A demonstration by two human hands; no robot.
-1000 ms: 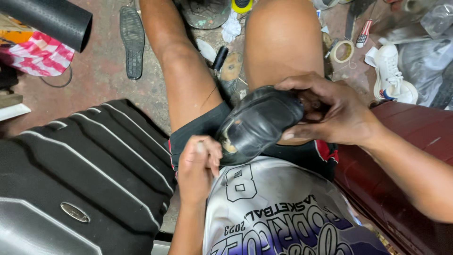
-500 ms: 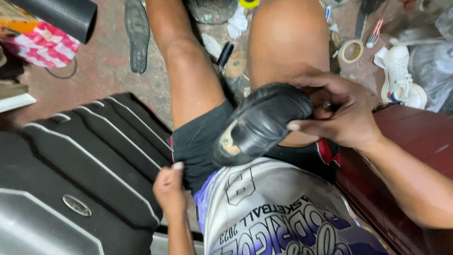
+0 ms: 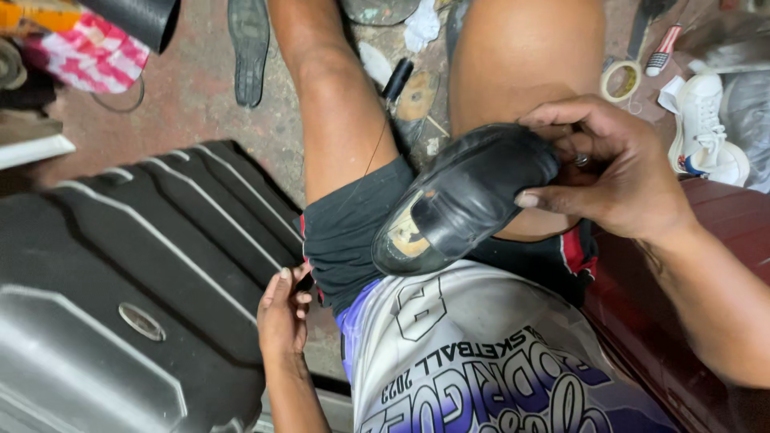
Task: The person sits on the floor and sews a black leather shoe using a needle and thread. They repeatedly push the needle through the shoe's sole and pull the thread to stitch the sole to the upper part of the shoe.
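Head view first, and we read it from the left edge across. At far left lies a dark ribbed hard-shell suitcase on its side, with a pink checked cloth and a black roll above it on the reddish floor, and a loose shoe sole just beyond. Our left hand sits low beside the suitcase's edge, at the hem of the dark shorts; its fingers are loosely curled and nearly touching at the tips, and we cannot tell whether they pinch anything — nothing shows clearly between them. A thin dark thread runs down along the left thigh from a black spool on the floor. Moving right, the black leather shoe rests across the right thigh, toe pointing toward the left hand; the toe is scuffed, with a pale worn patch where the finish has come away. Our right hand grips the shoe at its heel end, fingers wrapped over the opening and thumb pressed on the upper. Farther right are a roll of tape and a white sneaker. As we judge it, the repair is at an early stage — the shoe is held ready, the worn toe untreated, no stitching visible.
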